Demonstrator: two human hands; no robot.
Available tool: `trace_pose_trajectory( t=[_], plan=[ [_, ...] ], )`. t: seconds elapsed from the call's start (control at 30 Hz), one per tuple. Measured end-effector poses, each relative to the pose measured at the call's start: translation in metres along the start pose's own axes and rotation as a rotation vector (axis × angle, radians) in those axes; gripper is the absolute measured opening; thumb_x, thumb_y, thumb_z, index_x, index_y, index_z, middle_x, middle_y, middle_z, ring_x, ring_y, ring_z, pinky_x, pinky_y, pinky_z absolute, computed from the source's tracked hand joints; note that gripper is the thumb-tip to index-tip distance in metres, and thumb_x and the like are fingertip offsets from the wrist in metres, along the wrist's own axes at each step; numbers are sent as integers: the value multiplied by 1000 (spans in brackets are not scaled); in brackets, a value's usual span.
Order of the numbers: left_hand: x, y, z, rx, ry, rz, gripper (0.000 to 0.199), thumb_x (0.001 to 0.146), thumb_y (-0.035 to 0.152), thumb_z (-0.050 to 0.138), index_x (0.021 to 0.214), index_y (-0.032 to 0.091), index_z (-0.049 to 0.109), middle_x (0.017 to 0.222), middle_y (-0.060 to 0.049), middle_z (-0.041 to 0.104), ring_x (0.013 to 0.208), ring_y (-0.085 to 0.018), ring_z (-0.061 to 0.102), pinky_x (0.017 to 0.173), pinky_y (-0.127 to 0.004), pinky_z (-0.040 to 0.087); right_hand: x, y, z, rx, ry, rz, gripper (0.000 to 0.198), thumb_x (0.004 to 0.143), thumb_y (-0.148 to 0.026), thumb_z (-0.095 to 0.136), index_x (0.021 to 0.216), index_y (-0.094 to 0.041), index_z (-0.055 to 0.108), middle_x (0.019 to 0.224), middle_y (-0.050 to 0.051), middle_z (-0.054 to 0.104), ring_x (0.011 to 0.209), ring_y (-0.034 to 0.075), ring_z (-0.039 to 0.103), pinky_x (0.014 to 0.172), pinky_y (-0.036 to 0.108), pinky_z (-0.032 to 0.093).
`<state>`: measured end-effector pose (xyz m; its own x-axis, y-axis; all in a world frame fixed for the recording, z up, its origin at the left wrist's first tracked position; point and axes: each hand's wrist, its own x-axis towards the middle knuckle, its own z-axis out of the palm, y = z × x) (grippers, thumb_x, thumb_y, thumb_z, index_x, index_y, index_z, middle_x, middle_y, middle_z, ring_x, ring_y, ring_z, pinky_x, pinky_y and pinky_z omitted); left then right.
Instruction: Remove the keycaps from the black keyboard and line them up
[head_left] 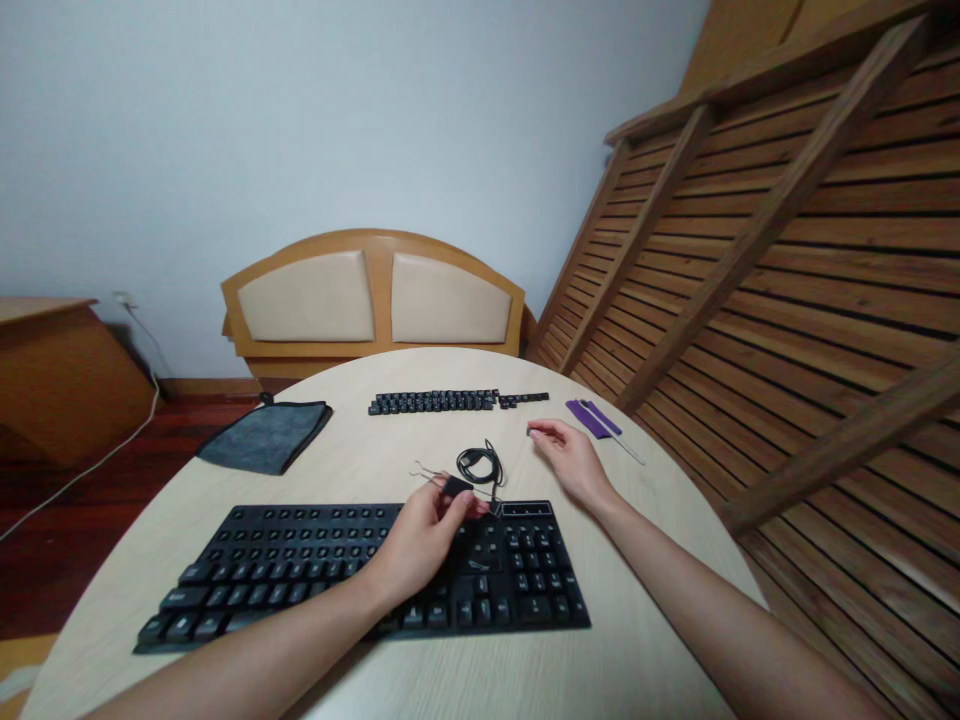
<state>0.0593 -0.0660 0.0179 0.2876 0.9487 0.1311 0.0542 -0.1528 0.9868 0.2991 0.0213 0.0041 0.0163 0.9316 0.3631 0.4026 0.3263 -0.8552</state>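
My left hand (427, 520) is closed round a wire keycap puller (459, 486) with a black middle and thin wire loops at its ends. It hangs over the upper part of a black keyboard (292, 570), whose upper rows show bare switch stems while the lower rows and number pad carry keycaps. A small dark keycap (529, 431) is pinched in the fingertips of my right hand (566, 458), above the table to the right of the coiled cable (480, 464). Beyond the hands, removed keycaps (435, 401) lie in rows.
On the round pale table (637, 560), a folded grey cloth (266, 437) lies at the left. At the right are a purple cloth or pouch (592, 418) and a thin stick-like tool (626, 450). A slatted wooden panel (787, 280) leans beside the table's right edge.
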Motion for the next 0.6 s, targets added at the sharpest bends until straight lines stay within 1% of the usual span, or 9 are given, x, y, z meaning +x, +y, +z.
trace_pose_trajectory(
  t=[0.03, 0.1, 0.2, 0.33, 0.43, 0.6],
  plan=[
    [0, 1, 0, 22, -3, 1, 29, 92, 41, 52, 91, 13, 61, 93, -11, 73, 90, -22, 68, 89, -38, 51, 6, 9, -2, -62, -9, 3, 29, 84, -31, 59, 105, -13, 66, 99, 11, 72, 86, 19, 67, 79, 31, 52],
    [-1, 2, 1, 46, -7, -1, 27, 92, 39, 52, 90, 14, 60, 92, -10, 73, 90, -22, 67, 89, -37, 50, 18, 23, -3, -118, -18, 8, 29, 83, -27, 59, 107, -11, 66, 96, 11, 72, 81, 18, 67, 75, 30, 53],
    [-2, 2, 1, 54, -9, -10, 25, 92, 39, 51, 90, 15, 58, 91, -10, 72, 90, -22, 67, 88, -37, 49, 36, 38, -5, -199, -39, -3, 25, 81, -21, 59, 102, -12, 67, 91, 9, 73, 76, 17, 68, 71, 29, 53],
    [-2, 0, 1, 63, -15, -18, 26, 93, 40, 49, 90, 16, 57, 92, -9, 72, 92, -22, 67, 89, -37, 48, 61, 50, -6, -338, -69, -73, 26, 79, -13, 59, 103, -18, 68, 98, 7, 72, 79, 16, 67, 76, 28, 50],
    [-2, -1, 0, 58, -21, -25, 28, 93, 42, 48, 91, 16, 56, 93, -9, 72, 93, -23, 66, 90, -37, 48, 75, 56, -3, -449, -75, -117, 29, 78, -8, 60, 103, -20, 68, 96, 5, 72, 82, 17, 65, 80, 30, 48],
    [-3, 1, 0, 59, -20, -39, 29, 93, 44, 48, 92, 16, 57, 93, -9, 72, 92, -24, 66, 90, -38, 47, 88, 60, 7, -575, -59, -154, 29, 82, -5, 56, 104, -17, 69, 105, 9, 69, 90, 19, 63, 87, 31, 45]
  ],
)
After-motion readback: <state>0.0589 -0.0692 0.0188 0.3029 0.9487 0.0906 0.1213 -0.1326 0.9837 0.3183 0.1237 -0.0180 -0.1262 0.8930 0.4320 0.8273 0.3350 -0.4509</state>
